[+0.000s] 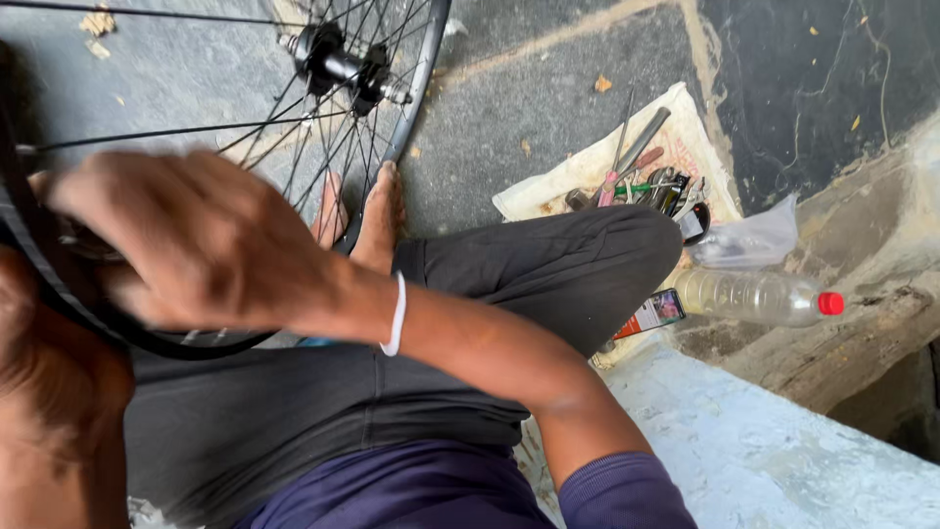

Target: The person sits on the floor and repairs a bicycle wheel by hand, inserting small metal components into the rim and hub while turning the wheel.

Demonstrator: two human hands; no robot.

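A bicycle wheel (406, 93) with thin spokes and a black hub (338, 64) stands in front of me, its black tyre (196, 345) curving over my lap. My right hand (186, 240), blurred and with a white band on the wrist, reaches across to the left and lies over the tyre with its fingers curled around it. My left hand (39, 362) is a blurred mass at the left edge, close to the same stretch of tyre; its fingers are hidden. My bare foot (379, 211) rests against the rim.
On a pale cloth (685, 127) to the right lie several hand tools (641, 176). Beside it are a clear plastic bag (749, 240), a plastic bottle with a red cap (754, 296) and a small carton (651, 313). A stone ledge (862, 333) borders the right side.
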